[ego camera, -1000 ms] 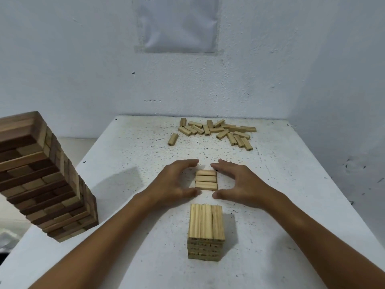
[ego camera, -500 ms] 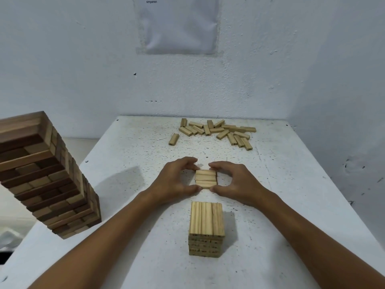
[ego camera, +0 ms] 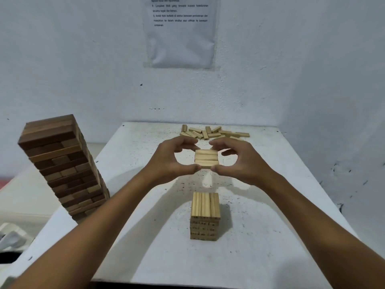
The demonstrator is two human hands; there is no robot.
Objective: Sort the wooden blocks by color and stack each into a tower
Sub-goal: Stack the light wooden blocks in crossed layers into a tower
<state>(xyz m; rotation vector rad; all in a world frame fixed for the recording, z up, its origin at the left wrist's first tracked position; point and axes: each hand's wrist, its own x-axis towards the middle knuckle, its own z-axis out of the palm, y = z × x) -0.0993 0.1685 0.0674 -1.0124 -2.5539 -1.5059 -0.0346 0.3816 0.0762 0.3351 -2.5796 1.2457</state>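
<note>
Printed sheet (ego camera: 180, 32) on the far wall: text too small and blurred to read, top edge cut off. Loose pale blocks (ego camera: 214, 132) at the far edge of the table (ego camera: 270, 257) are partly hidden behind both hands, so no count is possible. Dark brown tower (ego camera: 62, 165) stands at the left, leaning in the wide lens; its foot seems to sit at the table's left edge, hard to tell.

Since half a second ago the row of three pale blocks (ego camera: 206, 158) has left the table and now hangs in the air, its shadow on the surface beneath.

Left hand (ego camera: 170, 161) and right hand (ego camera: 241, 161) face each other, forearms stretched forward, fingers curled and pinching the row from either end. Pale tower (ego camera: 205, 215) stands nearer, below the raised row.
</note>
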